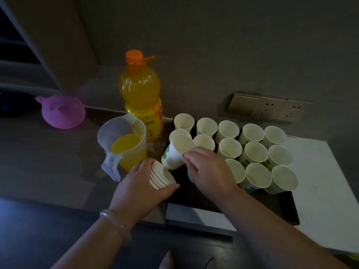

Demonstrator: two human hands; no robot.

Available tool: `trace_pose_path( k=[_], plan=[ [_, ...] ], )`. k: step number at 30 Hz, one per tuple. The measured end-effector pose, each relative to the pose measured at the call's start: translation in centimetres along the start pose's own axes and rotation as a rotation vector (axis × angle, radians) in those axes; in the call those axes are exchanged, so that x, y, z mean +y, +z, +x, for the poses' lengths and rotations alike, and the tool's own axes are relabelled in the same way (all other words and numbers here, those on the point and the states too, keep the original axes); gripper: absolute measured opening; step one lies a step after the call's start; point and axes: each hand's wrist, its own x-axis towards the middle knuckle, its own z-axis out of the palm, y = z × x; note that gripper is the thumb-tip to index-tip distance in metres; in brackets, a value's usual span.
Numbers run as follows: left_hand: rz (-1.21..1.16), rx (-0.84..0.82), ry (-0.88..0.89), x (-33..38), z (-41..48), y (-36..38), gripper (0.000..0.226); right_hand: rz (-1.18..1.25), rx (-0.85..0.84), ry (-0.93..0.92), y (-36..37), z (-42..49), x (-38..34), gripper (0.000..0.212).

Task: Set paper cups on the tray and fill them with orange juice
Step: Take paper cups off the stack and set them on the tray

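**Hands**
- The left hand (143,183), lower centre of the frame, has its fingers and thumb curled round a stack of nested paper cups (162,175). The stack lies tilted, rims toward the upper right, at the left edge of the tray (287,210). A pale bracelet (114,220) sits on this wrist.
- The right hand (207,169), centre of the frame, pinches the single cup (177,152) by its rim between fingertips and thumb. This cup is tilted, its mouth toward the upper right and its base just beside the top of the stack. It has green print on its white wall.

**Tray**
- The tray is black and rectangular and occupies the centre right of the frame.
- The upright cups (253,152) stand on it in three rows, close together. Their insides show white. The front row is partly hidden behind the right hand.

**Surface**
- A clear pitcher (124,146), partly filled with orange juice, stands on the dark surface (48,162) just left of the tray.
- A capped orange juice bottle (140,94) stands directly behind the pitcher, against the wall.
- A pink funnel (62,111) lies at the left of the frame, well apart from the tray.
- A socket plate (272,108) is mounted on the wall above the tray's far right end.
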Motion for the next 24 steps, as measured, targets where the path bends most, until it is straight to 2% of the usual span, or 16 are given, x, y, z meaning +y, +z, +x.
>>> trace_pose_path(
  k=[3,4,8,12,24],
  plan=[
    [0.023,-0.004,-0.008,-0.4,0.0,-0.3,0.075,-0.084,-0.073,-0.029,1.7,0.2,0.2,0.007],
    [0.024,-0.002,-0.011,-0.5,0.0,-0.3,0.076,-0.1,-0.092,-0.039,1.9,0.3,0.2,0.007],
    [0.024,-0.006,-0.024,-0.7,-0.1,-0.4,0.077,-0.271,-0.211,-0.118,2.1,0.6,0.3,0.023],
    [0.028,-0.012,-0.017,-0.8,-0.2,-0.3,0.077,-0.333,-0.295,-0.17,3.0,0.7,1.0,0.022],
    [0.03,-0.003,-0.001,-0.7,0.0,-0.3,0.08,-0.401,-0.254,-0.191,3.7,0.2,1.3,0.023]
  ],
)
